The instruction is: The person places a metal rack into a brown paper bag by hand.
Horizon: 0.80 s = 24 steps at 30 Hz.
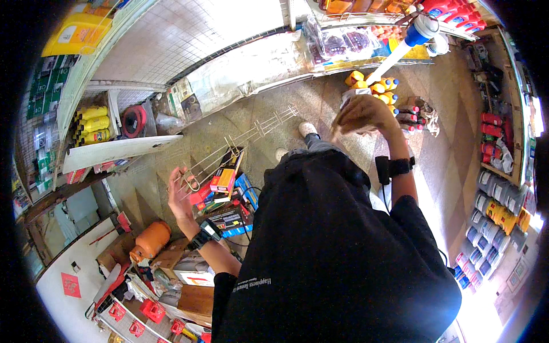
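My right hand (366, 114) is raised in front of me at chest height, fingers curled around a small pale packet (354, 94) whose details are hard to make out. Just beyond it on the floor stands a cluster of yellow bottles with blue caps (377, 86). My left hand (180, 194) is lifted out to the side with its fingers spread and holds nothing. It hovers above a wire rack (246, 137) lying on the floor and a pile of coloured boxes (223, 180). Both wrists wear dark bands. My dark shirt fills the lower middle of the picture.
A shop aisle with a stone floor. An orange gas cylinder (151, 240) and cardboard boxes (194, 300) lie at lower left. Yellow bottles (91, 123) fill a left shelf. Shelves of bottles (497, 211) line the right side. A tall white and blue container (409, 40) stands ahead.
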Tool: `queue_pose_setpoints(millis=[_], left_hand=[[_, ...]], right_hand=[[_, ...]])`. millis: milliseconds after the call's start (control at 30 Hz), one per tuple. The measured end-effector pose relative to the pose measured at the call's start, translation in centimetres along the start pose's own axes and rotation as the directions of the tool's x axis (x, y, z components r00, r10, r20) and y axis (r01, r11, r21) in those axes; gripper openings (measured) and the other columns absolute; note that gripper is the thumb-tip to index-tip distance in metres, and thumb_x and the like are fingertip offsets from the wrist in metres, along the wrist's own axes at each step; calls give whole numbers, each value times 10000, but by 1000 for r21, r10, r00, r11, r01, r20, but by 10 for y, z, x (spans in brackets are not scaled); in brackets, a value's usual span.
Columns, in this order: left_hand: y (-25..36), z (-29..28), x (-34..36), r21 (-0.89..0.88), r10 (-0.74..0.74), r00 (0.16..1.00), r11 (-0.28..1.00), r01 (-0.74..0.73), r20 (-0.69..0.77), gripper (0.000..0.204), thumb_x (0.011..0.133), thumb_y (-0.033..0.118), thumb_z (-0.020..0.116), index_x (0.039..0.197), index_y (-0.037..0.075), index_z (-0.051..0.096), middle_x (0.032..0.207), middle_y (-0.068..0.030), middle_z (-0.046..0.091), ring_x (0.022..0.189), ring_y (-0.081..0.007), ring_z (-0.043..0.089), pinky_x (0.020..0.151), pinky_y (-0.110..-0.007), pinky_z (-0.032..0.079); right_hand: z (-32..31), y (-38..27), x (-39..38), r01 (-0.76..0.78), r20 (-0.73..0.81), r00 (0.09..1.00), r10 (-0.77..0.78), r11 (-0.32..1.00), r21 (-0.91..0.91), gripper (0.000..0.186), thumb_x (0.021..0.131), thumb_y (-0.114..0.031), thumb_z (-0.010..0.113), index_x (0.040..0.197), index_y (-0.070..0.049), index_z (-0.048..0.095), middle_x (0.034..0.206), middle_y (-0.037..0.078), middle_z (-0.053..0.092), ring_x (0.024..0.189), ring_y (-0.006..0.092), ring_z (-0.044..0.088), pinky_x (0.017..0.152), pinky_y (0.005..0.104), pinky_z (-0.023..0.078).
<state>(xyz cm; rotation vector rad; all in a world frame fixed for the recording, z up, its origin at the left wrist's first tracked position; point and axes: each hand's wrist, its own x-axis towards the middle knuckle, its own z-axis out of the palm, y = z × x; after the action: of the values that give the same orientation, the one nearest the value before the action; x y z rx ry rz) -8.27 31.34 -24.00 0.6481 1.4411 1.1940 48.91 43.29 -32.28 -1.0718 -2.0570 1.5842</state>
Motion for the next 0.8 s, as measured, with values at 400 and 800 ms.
queue_pose_setpoints(millis=[400,800], left_hand=[[-12,26,-6,13,87,984,996,-86,-153,413,915,358,472,1189,52,520,1112,-107,555,768,-196,569,642,-315,458],[-33,30,-36,-30,82,965,995,-92,-250,377,892,327,494,1160,68,549,1065,-86,582,757,-165,570,622,-272,457]], right_hand=[[82,172,-12,-401,-268,914,304,772,-493,306,806,-256,520,995,-18,552,1012,173,593,956,313,564,739,468,459],[-39,11,37,-652,419,673,610,756,-52,581,774,-178,676,1318,-226,477,1156,-53,588,872,104,572,845,254,475]])
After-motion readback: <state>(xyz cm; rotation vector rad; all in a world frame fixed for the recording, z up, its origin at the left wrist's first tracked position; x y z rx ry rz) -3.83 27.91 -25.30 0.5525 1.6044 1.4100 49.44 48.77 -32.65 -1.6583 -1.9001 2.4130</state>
